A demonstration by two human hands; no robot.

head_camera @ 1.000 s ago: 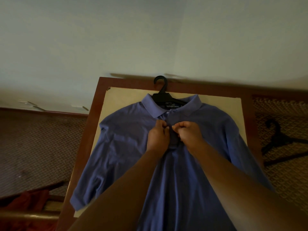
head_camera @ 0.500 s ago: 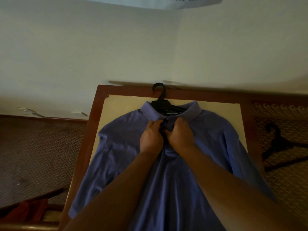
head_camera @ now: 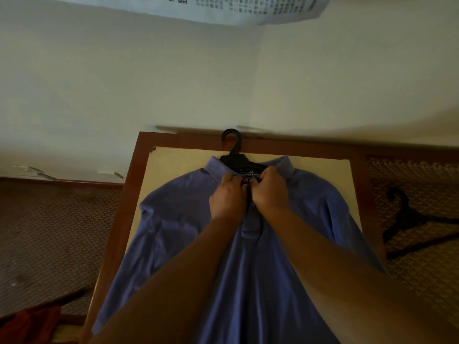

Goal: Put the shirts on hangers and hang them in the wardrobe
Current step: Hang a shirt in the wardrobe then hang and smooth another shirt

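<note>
Change: both hands have moved up the placket to the collar button.
Left hand (head_camera: 227, 197): fingers curled, pinching the placket edge.
Right hand (head_camera: 269, 192): fingers curled, pinching the opposite edge.
Shirt (head_camera: 173, 224): blue polo, flat on the table (head_camera: 129, 194), frame centre, black hanger (head_camera: 233, 150) inside the collar.
Spare hanger (head_camera: 407, 227): right edge, on woven matting.
Risk: the button may slip if the placket edges are misaligned; tugging could shift the hanger off-centre.

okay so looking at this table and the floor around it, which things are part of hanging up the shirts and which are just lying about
Part of the job:
blue polo shirt, spread on the table
black hanger inside its collar
left hand and right hand, both pinching the placket at the top button
spare black hanger on the carpet

Just lying about:
red cloth at lower left
printed sheet on the wall
</note>
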